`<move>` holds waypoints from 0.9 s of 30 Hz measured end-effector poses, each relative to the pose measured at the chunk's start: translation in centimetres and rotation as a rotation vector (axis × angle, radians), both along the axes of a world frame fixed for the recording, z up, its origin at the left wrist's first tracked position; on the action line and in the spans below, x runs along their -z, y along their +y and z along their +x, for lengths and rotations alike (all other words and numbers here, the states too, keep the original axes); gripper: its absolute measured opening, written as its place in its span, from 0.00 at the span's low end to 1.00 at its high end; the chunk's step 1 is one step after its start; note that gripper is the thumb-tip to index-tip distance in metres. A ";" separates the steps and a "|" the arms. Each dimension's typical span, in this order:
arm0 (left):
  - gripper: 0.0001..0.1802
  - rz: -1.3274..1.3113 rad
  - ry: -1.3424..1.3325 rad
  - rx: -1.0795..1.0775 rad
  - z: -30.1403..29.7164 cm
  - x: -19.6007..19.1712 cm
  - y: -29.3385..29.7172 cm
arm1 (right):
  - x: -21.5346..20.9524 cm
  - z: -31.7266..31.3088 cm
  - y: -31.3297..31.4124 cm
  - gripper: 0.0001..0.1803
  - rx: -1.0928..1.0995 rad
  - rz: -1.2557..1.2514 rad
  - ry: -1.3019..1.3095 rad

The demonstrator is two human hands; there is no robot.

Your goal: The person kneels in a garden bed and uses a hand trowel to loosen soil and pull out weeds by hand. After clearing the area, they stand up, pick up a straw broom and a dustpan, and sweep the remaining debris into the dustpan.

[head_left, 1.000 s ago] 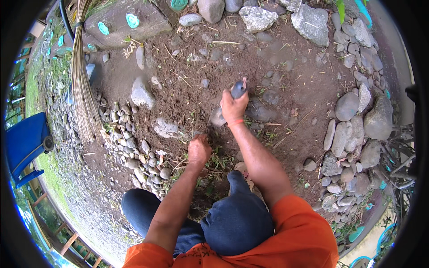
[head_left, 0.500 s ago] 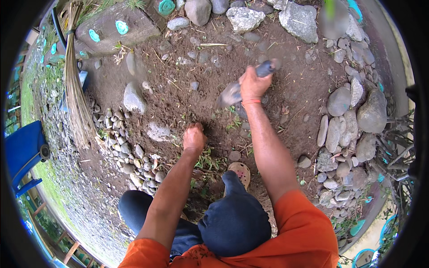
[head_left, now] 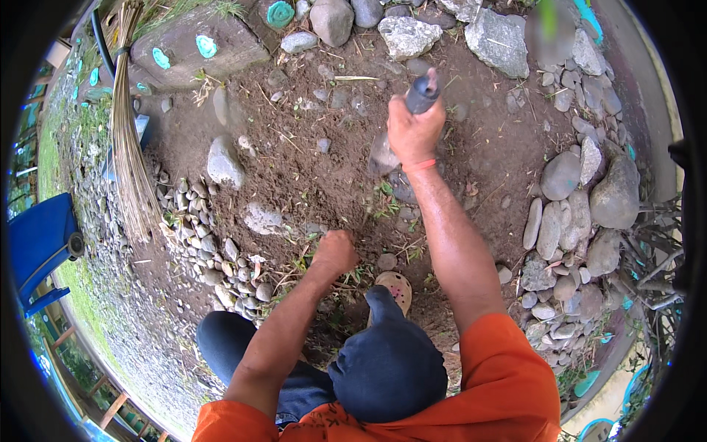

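Observation:
My right hand [head_left: 415, 131] is wrapped round the dark handle of a hand trowel [head_left: 383, 156], whose dirt-stained blade points down to the loose brown soil [head_left: 324, 173]. A small green weed [head_left: 385, 199] grows just below the blade, beside a half-buried grey stone [head_left: 402, 187]. Lower and to the left, my left hand [head_left: 336, 253] is closed in a fist close to the ground. Whatever may be in its fingers is hidden. Green leafy weeds [head_left: 359, 275] lie or grow right beside that hand, above my tan clog [head_left: 395, 289].
Stacked stones [head_left: 576, 214] border the soil at the right, and larger rocks [head_left: 409, 37] line the far side. A stick broom [head_left: 130, 147] leans at the left, near piled pebbles [head_left: 213, 250]. A blue plastic object [head_left: 44, 247] stands at the far left.
My left hand has moved down and slightly right, toward my clog. My right hand has shifted a little up and left, and the trowel's handle now stands more upright.

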State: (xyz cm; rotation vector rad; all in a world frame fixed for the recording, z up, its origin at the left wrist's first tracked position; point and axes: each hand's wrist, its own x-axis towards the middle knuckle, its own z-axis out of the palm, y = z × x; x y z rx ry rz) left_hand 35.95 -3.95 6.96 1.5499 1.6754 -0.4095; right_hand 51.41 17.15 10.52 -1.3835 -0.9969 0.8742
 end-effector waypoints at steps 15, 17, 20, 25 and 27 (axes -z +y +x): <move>0.39 0.301 -0.184 -0.327 5.6 0.2 7.4 | 2.4 0.2 -0.4 0.10 0.063 0.272 -0.088; 0.36 0.252 -0.174 -0.370 5.8 1.5 7.4 | 2.7 0.6 -1.1 0.10 0.047 -0.008 -0.117; 0.16 0.424 -0.216 -0.485 5.8 2.7 6.8 | 3.1 0.9 -2.7 0.11 0.026 0.084 -0.090; 0.06 0.548 -0.358 -0.341 5.4 4.0 5.3 | 4.0 1.7 -6.6 0.12 0.118 0.106 0.110; 0.05 0.443 -0.354 -0.306 5.2 4.2 3.2 | 3.5 2.7 -8.6 0.11 0.164 0.069 0.141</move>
